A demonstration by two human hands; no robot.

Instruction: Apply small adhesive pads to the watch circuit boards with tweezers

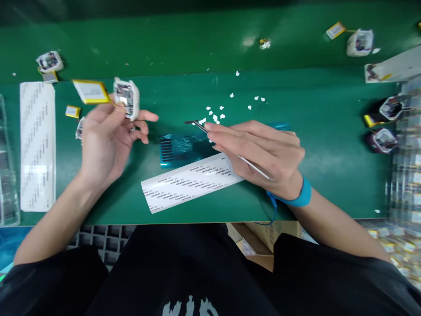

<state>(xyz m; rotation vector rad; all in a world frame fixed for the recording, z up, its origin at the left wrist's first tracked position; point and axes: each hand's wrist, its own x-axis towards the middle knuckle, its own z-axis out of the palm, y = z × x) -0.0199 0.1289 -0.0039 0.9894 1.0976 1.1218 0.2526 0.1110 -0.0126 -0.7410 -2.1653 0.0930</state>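
Observation:
Between the thumb and fingers of my left hand is a small white device housing with its circuit board facing up. A flat yellow-edged battery hangs off it to the left on a wire. My right hand grips metal tweezers, whose tips carry a thin dark strip. Small white sticker pieces lie scattered around the tips. Under the right hand are a blue film sheet with dark strips at its left end and a white printed sheet.
Another white printed sheet lies at the left. Several housings with batteries rest about the green bench, among them a white one and a dark one. Clear trays stand at the right edge. A blue wristband trails a cord.

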